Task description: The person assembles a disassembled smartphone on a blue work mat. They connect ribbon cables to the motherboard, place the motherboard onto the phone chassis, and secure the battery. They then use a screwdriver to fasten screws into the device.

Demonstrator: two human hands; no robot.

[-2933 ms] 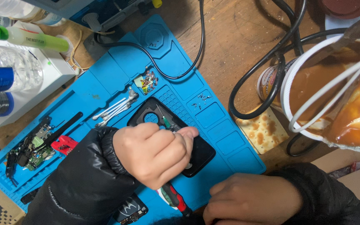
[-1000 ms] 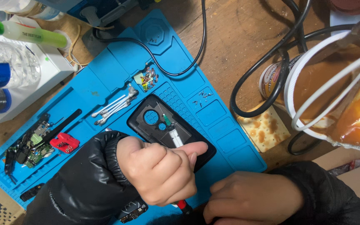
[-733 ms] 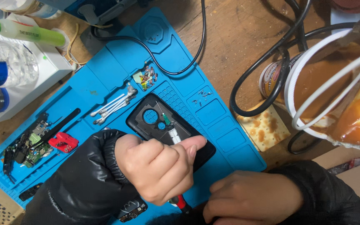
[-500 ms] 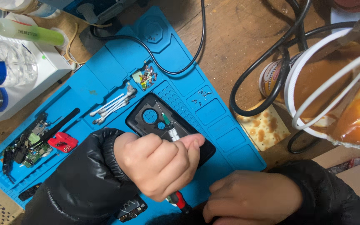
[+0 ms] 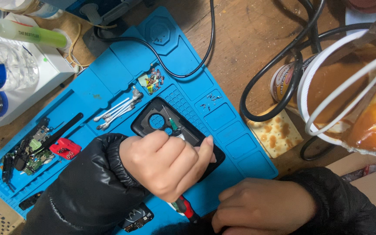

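My left hand (image 5: 166, 167) hides most of the screwdriver (image 5: 187, 208) and half the phone case (image 5: 162, 119); I can't make out the tip's contact.

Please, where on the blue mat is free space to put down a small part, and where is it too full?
The blue mat is bare at its far corner, above the black cable, and in the compartments between the black phone shell and the cracker. It is crowded around the cotton swabs, circuit boards and left hand.
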